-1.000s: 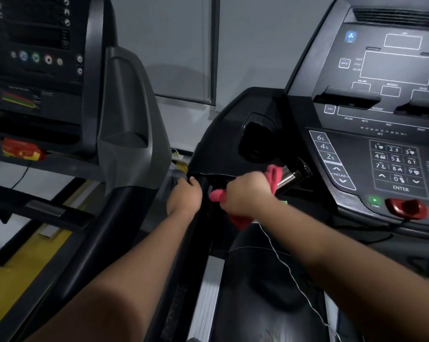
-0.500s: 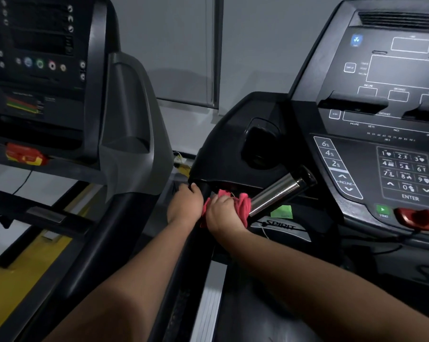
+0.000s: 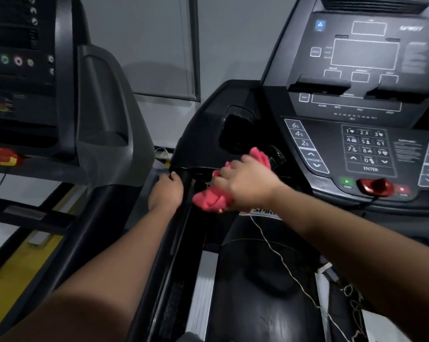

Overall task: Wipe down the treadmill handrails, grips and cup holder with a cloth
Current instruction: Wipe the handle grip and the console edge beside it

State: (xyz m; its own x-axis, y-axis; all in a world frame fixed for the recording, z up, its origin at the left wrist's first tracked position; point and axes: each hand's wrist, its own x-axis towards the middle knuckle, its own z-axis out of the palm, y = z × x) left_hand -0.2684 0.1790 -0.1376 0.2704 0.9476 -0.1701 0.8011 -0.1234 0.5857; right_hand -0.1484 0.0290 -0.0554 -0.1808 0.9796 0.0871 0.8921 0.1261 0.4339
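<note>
Handrail: rigid, fixed; left hand grips its top. Right hand clenches red cloth at 5 o'clock of cup holder. Cloth judged soft, light, bunching: hold wadded, full palm.

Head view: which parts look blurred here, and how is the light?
In the head view the right hand and the red cloth are smeared by motion; the left hand on the handrail is sharper; the console print is soft; the light is dim, with a weak sheen on the black motor cover.
</note>
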